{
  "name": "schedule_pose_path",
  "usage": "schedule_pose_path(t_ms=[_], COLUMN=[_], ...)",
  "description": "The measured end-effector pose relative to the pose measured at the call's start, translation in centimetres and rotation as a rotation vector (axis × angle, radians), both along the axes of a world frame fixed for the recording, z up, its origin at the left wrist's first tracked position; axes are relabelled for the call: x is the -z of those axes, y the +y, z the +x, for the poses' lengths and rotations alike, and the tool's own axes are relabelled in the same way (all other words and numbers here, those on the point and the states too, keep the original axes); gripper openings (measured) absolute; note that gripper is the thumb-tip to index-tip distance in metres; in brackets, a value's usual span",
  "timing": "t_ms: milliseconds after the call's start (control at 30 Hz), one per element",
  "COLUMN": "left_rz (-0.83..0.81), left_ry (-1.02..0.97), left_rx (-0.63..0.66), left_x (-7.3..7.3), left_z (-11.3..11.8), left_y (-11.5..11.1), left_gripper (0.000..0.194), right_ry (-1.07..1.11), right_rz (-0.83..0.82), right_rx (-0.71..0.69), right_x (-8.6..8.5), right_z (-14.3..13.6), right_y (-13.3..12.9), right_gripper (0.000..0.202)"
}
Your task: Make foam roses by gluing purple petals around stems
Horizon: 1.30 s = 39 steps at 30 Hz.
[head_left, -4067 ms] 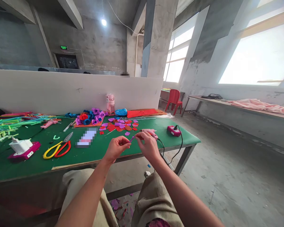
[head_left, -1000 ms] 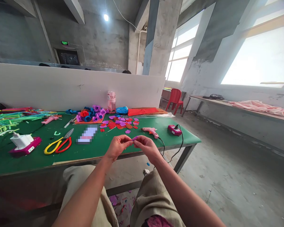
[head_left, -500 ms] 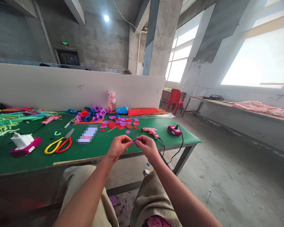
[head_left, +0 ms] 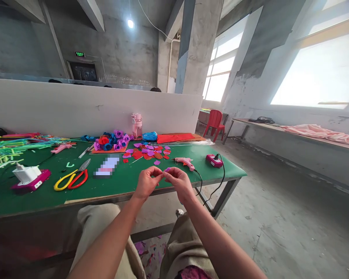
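Evidently the work in hand is fine fingertip shaping: the right hand [head_left: 180, 183] pinches a small purple piece [head_left: 167, 169], and the left hand [head_left: 146, 183] meets it there, thumb and finger pinched on its near end, mostly hidden. They hold it over the near edge of the green tabletop [head_left: 119, 188]. Whether it is being rolled or folded, I can't tell. Handling it well calls for a light, even pinch, both hands close together.

Just beyond the right hand lies a pink glue gun [head_left: 186, 162], with a magenta socket block [head_left: 213, 161] near the right edge. Past the hands, loose red and purple cutouts [head_left: 147, 156] are scattered towards the far edge, beside bunched flowers [head_left: 119, 142]. Farther left, scissors [head_left: 82, 168] lie with blades slightly parted.
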<state>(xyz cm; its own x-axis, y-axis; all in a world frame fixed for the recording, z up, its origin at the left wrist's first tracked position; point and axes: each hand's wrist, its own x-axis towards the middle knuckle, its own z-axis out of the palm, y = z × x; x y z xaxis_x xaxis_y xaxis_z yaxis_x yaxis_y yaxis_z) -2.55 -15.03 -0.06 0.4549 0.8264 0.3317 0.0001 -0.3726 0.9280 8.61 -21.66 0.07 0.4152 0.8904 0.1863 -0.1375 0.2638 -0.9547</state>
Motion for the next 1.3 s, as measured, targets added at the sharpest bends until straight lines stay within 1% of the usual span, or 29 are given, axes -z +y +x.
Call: schedule_pose_path(t_ms=[67, 133, 233, 300, 433, 533, 600, 733, 767, 833, 900, 1000, 1300], left_rz=[0.001, -0.032, -0.14, -0.205, -0.322, -0.361, -0.375, -0.41, -0.417, -0.428, -0.43, -0.433, -0.424], left_ry=[0.002, -0.011, -0.044, -0.059, -0.078, -0.1, -0.111, -0.137, -0.139, -0.131, -0.115, -0.095, -0.077], left_rx=[0.011, 0.057, 0.164, 0.205, 0.236, 0.244, 0.249, 0.278, 0.284, 0.29, 0.298, 0.315, 0.313], left_x=[0.0, -0.1, -0.3, -0.5, -0.6, -0.5, -0.5, -0.6, -0.6, -0.6, -0.5, -0.4, -0.4], left_z=[0.0, 0.0, -0.3, -0.4, -0.6, -0.6, -0.6, -0.6, -0.6, -0.7, -0.7, -0.8, -0.7], left_y=[0.0, -0.1, -0.1, -0.1, 0.1, 0.2, 0.1, 0.0, -0.1, 0.0, 0.0, 0.1, 0.0], left_gripper=[0.028, 0.028, 0.029, 0.03, 0.032, 0.033, 0.033, 0.034, 0.034, 0.035, 0.036, 0.037, 0.033], right_ry=[-0.012, -0.027, -0.049, -0.058, -0.079, -0.008, 0.05, 0.042, 0.045, 0.059, 0.054, 0.019, -0.058], right_rz=[-0.002, 0.001, -0.004, -0.005, 0.025, 0.035, 0.033, 0.02, 0.018, 0.018, 0.024, 0.039, 0.102], right_rx=[0.01, 0.018, 0.035, 0.034, 0.062, 0.09, 0.035, -0.163, -0.195, -0.211, -0.179, -0.095, 0.114], right_x=[0.1, 0.2, 0.4, 0.5, 0.3, 0.1, -0.2, -0.5, -0.5, -0.4, -0.4, -0.3, -0.6], right_z=[0.1, 0.3, 0.5, 0.6, 0.8, 0.8, 0.7, 0.4, 0.4, 0.4, 0.5, 0.6, 0.8], right_y=[0.1, 0.2, 0.3, 0.3, 0.4, 0.3, 0.1, -0.1, -0.1, -0.1, 0.0, 0.2, 0.6], right_gripper=[0.028, 0.029, 0.029, 0.029, 0.031, 0.038, 0.04, 0.032, 0.032, 0.03, 0.027, 0.025, 0.026])
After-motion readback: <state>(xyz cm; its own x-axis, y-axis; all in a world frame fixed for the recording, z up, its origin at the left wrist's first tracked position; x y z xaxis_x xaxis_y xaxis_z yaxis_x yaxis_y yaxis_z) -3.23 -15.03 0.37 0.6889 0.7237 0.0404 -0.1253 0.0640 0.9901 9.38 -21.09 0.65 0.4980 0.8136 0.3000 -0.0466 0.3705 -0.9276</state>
